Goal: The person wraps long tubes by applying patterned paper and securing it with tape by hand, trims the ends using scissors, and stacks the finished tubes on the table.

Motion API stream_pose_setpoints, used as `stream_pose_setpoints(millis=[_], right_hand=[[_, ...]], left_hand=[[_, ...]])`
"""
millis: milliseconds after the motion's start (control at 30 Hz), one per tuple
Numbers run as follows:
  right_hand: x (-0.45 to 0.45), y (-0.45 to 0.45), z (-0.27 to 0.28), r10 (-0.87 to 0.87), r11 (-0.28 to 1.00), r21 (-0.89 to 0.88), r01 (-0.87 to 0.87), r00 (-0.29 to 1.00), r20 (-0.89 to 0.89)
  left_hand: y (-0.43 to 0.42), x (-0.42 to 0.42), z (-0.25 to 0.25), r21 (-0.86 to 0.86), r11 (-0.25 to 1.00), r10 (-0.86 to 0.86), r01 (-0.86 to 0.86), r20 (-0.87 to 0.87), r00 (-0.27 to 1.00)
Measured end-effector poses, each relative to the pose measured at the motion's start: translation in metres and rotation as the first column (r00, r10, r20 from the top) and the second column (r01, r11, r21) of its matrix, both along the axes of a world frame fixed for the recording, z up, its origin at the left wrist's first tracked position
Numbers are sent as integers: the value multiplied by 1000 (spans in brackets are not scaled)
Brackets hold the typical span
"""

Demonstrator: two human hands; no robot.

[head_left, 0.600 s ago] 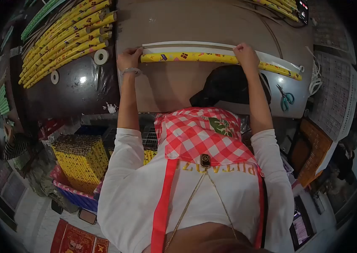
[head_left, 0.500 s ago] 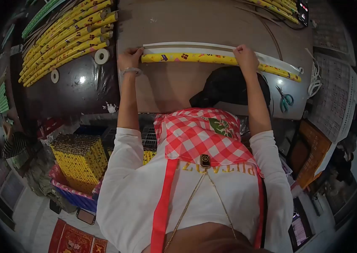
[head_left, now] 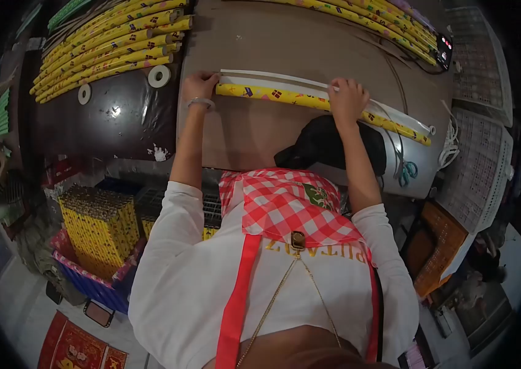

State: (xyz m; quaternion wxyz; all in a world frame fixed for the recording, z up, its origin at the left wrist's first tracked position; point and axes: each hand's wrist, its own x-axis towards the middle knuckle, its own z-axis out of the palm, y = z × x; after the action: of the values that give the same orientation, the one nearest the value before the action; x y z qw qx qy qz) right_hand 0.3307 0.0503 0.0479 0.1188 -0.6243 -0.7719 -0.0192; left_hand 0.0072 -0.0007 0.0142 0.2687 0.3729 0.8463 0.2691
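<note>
A roll of yellow printed wrapping paper [head_left: 260,92] lies across the brown table, its white underside showing along the far edge. Just beyond it runs a narrow white strip [head_left: 272,75], with a thin brown gap between the two. My left hand [head_left: 201,86] is closed at the left end of the strip, beside the roll's end. Farther right, my right hand [head_left: 347,99] has its fingers curled over the strip and the paper's white edge. Its fingertips partly hide what they pinch. At the far right end of the paper is a small white ring [head_left: 432,130].
Finished yellow rolls [head_left: 106,52] are stacked at upper left, near two tape rolls [head_left: 159,76]. More rolls [head_left: 359,18] lie at the back. A black cloth item [head_left: 315,144] and scissors [head_left: 406,172] sit near the front edge. A blue crate [head_left: 88,277] stands below left.
My right hand has shifted slightly left and nearer to me along the paper, and its fingers look more spread over it. My left hand stays at the left end. The camera view has shifted.
</note>
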Motion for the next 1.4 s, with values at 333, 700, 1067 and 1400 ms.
stream_pose_setpoints(millis=[333, 700, 1067, 1400], right_hand=[[-76, 16, -13, 458, 876, -33, -481, 851, -255], [-85, 21, -15, 482, 855, -93, -509, 849, -218], [-84, 20, -24, 334, 890, -220, -400, 899, -283], [-90, 29, -21, 151, 863, -429, -266, 947, -283]], left_hand=[[1, -2, -9, -69, 997, 31, -29, 27, 999], [0, 0, -4, -45, 999, 13, -11, 30, 999], [1, 4, 9, -79, 997, 1, -3, -28, 1000], [-1, 2, -9, -42, 999, -9, 3, -146, 989]])
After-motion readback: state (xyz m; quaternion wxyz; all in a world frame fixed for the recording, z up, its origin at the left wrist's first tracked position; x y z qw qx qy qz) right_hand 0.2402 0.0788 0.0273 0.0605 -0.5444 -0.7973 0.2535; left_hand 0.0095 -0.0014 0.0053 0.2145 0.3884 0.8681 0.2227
